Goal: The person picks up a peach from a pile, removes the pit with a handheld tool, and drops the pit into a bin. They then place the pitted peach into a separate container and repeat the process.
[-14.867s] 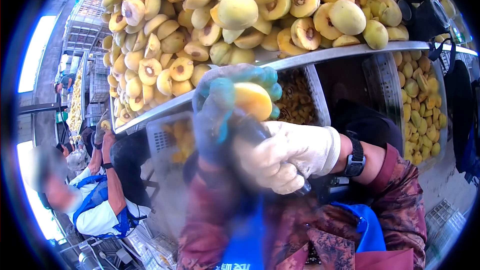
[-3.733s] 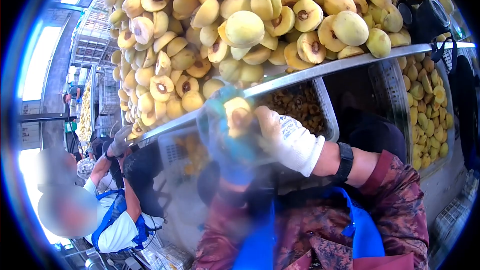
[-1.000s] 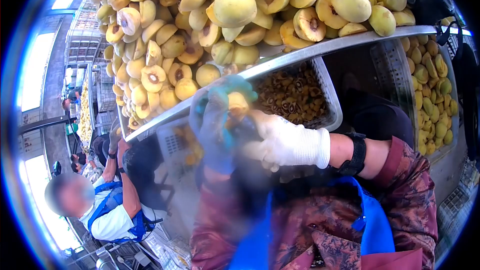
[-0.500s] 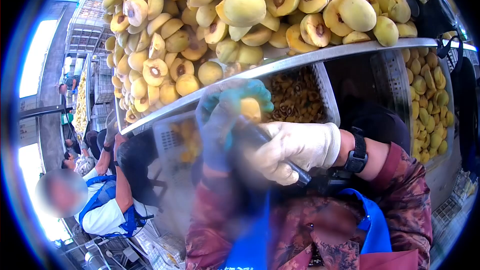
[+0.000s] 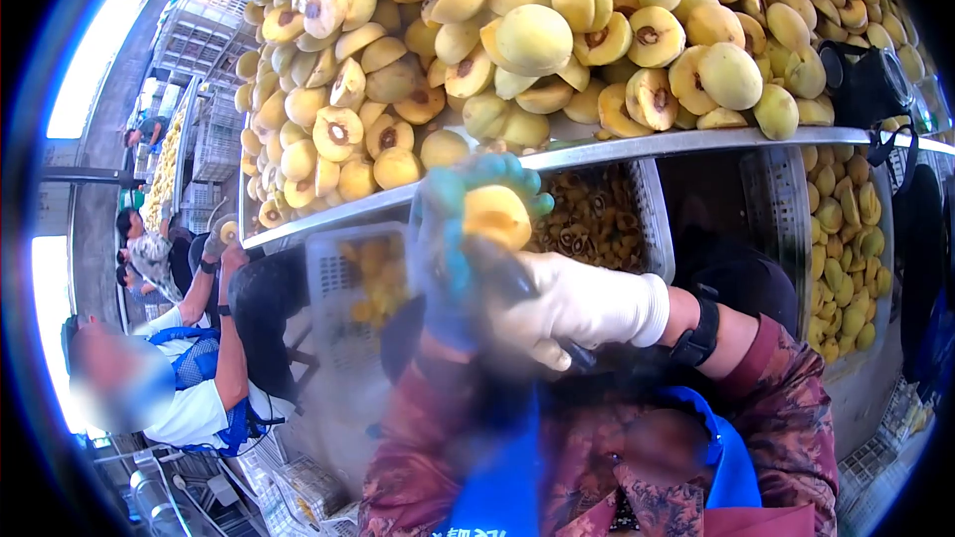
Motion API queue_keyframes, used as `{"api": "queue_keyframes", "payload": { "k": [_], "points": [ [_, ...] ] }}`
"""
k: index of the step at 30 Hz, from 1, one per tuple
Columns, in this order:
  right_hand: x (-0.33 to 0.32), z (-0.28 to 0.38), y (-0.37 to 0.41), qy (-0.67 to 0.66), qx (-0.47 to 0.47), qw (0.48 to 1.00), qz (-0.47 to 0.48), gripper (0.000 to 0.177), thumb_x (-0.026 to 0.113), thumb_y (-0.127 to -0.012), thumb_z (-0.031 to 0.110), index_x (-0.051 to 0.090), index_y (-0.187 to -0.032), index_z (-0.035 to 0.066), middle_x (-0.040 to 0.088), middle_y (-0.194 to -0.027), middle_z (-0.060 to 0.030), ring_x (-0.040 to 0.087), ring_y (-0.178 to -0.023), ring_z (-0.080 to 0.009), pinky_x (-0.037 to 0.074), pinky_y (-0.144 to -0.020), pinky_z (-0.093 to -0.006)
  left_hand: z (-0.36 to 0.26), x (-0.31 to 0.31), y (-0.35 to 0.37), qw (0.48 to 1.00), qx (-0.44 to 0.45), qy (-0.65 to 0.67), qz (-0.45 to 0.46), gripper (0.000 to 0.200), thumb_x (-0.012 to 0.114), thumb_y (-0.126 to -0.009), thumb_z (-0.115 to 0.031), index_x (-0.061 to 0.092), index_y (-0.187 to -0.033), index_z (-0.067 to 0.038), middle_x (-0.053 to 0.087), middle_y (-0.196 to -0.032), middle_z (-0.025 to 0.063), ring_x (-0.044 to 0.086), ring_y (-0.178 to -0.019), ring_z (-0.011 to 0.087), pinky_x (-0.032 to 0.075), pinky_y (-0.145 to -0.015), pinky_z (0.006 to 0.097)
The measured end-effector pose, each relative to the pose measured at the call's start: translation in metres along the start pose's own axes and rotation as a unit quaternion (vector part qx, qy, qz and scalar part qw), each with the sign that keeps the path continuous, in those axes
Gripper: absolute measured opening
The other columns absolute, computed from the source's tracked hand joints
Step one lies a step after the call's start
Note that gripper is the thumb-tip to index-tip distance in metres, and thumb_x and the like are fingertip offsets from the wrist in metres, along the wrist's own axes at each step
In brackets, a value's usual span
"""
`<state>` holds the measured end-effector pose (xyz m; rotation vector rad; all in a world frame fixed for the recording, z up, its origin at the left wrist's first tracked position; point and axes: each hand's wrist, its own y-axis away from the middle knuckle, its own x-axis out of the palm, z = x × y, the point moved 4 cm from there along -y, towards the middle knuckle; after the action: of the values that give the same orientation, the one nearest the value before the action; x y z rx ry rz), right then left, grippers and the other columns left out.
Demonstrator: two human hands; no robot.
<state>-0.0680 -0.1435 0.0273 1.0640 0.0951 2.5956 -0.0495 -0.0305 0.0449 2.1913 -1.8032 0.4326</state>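
Note:
My left hand (image 5: 448, 229), in a teal and grey glove, holds a halved yellow fruit (image 5: 496, 216) just below the metal table edge. In a white glove, my right hand (image 5: 587, 303) is wrapped round a dark-handled tool (image 5: 577, 350). The tool's front end reaches the fruit, but blur hides its tip and the exact contact. Beyond the edge lies a large heap of halved yellow fruits (image 5: 532, 40), several with brown centres showing.
Under the edge stand a crate of small brown-yellow pieces (image 5: 652, 209) and a white crate (image 5: 328, 273) with yellow pieces. At right is a crate of fruit halves (image 5: 846, 268). A black mask-like object (image 5: 870, 85) rests on the heap. A co-worker (image 5: 194, 368) sits at left.
The view has shifted, so the heap sits lower and further right. My left hand has turned, showing more of the fruit, which it still holds. The tool remains in my right hand.

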Motion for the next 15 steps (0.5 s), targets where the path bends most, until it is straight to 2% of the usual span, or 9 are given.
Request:
{"api": "queue_keyframes", "payload": {
  "k": [1,2,4,6,8,10,12,13,15],
  "points": [
    [-0.003,-0.003,-0.006,0.170,-0.116,0.977,-0.044,0.028,0.061,-0.086,0.018,0.051,-0.107,0.001,0.056,-0.065,-0.0105,0.057,-0.055,-0.0232,0.044,-0.049,-0.0357,0.000,-0.001,-0.002,0.999,-0.011,0.038,-0.027,0.052,0.043,-0.101,-0.046,0.056,-0.114,0.002,0.064,-0.105,0.0169,0.065,-0.092,0.0262,0.056,-0.081,0.0390],
    [-0.007,-0.006,-0.009,0.341,-0.210,0.907,-0.129,0.037,0.062,-0.084,0.019,0.050,-0.113,-0.001,0.059,-0.066,-0.0173,0.062,-0.060,-0.0328,0.048,-0.054,-0.0434,-0.001,-0.003,-0.003,0.996,-0.021,0.076,-0.053,0.050,0.043,-0.102,-0.043,0.055,-0.115,0.004,0.063,-0.106,0.0165,0.064,-0.093,0.0243,0.056,-0.080,0.0365],
    [-0.006,-0.002,-0.004,0.420,-0.135,0.882,-0.164,0.031,0.060,-0.083,0.018,0.053,-0.107,0.000,0.061,-0.074,-0.0239,0.064,-0.072,-0.0421,0.049,-0.065,-0.0496,-0.011,-0.021,-0.005,0.999,0.030,0.009,-0.026,0.047,0.041,-0.103,-0.041,0.056,-0.114,0.002,0.063,-0.107,0.0145,0.064,-0.095,0.0232,0.056,-0.081,0.0355],
    [-0.019,-0.007,-0.005,0.609,-0.106,0.774,-0.137,0.033,0.066,-0.087,0.022,0.055,-0.112,0.003,0.065,-0.088,-0.0233,0.066,-0.079,-0.0381,0.052,-0.062,-0.0449,-0.022,-0.068,-0.007,0.993,0.091,0.032,-0.069,0.044,0.043,-0.102,-0.039,0.056,-0.116,0.001,0.063,-0.106,0.0145,0.063,-0.095,0.0232,0.055,-0.082,0.0348],
    [-0.037,-0.010,0.002,0.718,-0.064,0.673,-0.166,0.014,0.054,-0.090,0.017,0.058,-0.100,0.008,0.066,-0.083,-0.0159,0.068,-0.076,-0.0334,0.052,-0.060,-0.0447,-0.058,-0.099,0.005,0.974,0.144,-0.103,-0.143,0.039,0.046,-0.101,-0.032,0.058,-0.116,0.003,0.063,-0.105,0.0150,0.062,-0.096,0.0239,0.052,-0.083,0.0326],
    [-0.080,-0.045,-0.003,0.800,0.119,0.568,-0.153,0.011,0.051,-0.089,0.013,0.056,-0.099,0.009,0.066,-0.083,-0.0131,0.068,-0.073,-0.0312,0.052,-0.057,-0.0428,-0.083,-0.169,0.001,0.886,0.146,-0.418,-0.138,0.041,0.052,-0.099,-0.032,0.057,-0.122,0.001,0.064,-0.115,0.0142,0.064,-0.102,0.0218,0.052,-0.089,0.0323],
    [-0.073,-0.036,0.007,0.799,0.018,0.572,-0.186,0.011,0.051,-0.090,0.014,0.055,-0.099,0.009,0.066,-0.084,-0.0123,0.068,-0.072,-0.0299,0.052,-0.056,-0.0421,-0.096,-0.202,-0.010,0.743,0.083,-0.641,-0.172,0.043,0.058,-0.097,-0.029,0.057,-0.126,0.002,0.062,-0.122,0.0132,0.062,-0.107,0.0184,0.049,-0.093,0.0283],
    [-0.069,-0.030,0.011,0.798,-0.032,0.568,-0.199,0.011,0.051,-0.090,0.015,0.055,-0.099,0.009,0.066,-0.084,-0.0118,0.068,-0.071,-0.0292,0.052,-0.055,-0.0418,-0.097,-0.194,-0.013,0.704,0.104,-0.682,-0.171,0.046,0.064,-0.094,-0.032,0.059,-0.124,0.002,0.062,-0.124,0.0137,0.060,-0.112,0.0222,0.047,-0.096,0.0323],
    [-0.071,-0.029,0.008,0.791,0.002,0.574,-0.211,0.011,0.051,-0.090,0.015,0.054,-0.100,0.010,0.066,-0.085,-0.0117,0.068,-0.070,-0.0288,0.052,-0.054,-0.0417,-0.086,-0.141,-0.021,0.641,0.145,-0.746,-0.109,0.048,0.066,-0.089,-0.034,0.059,-0.123,0.000,0.062,-0.120,0.0176,0.060,-0.109,0.0312,0.045,-0.095,0.0400]
  ]
}}
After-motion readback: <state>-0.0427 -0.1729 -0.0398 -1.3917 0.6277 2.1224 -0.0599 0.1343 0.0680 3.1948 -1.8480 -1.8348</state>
